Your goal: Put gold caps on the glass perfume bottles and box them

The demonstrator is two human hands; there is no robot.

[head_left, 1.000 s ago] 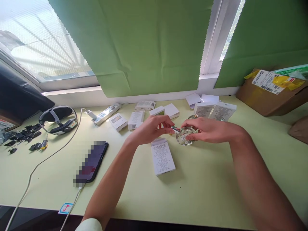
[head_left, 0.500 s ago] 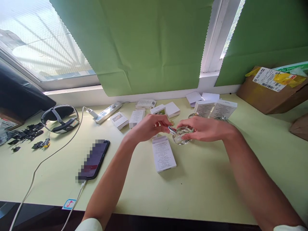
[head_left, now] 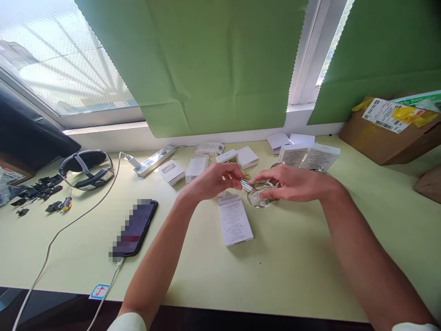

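Hardly moved, bottle (head_left: 259, 196) sits in right hand (head_left: 292, 184), left hand (head_left: 213, 181) apparently pinching cap (head_left: 245, 185).

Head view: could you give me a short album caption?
Right hand holds a clear bottle while left hand pinches its silver cap, near a white box on the desk.

head cam | faces forward-down | near over table (head_left: 310, 266)

Phone (head_left: 134, 228) on white cable (head_left: 51, 242) lies left on the table (head_left: 292, 276). Headset (head_left: 84, 169) and power strip (head_left: 155, 161) further back. Cardboard box (head_left: 382, 140) far right.
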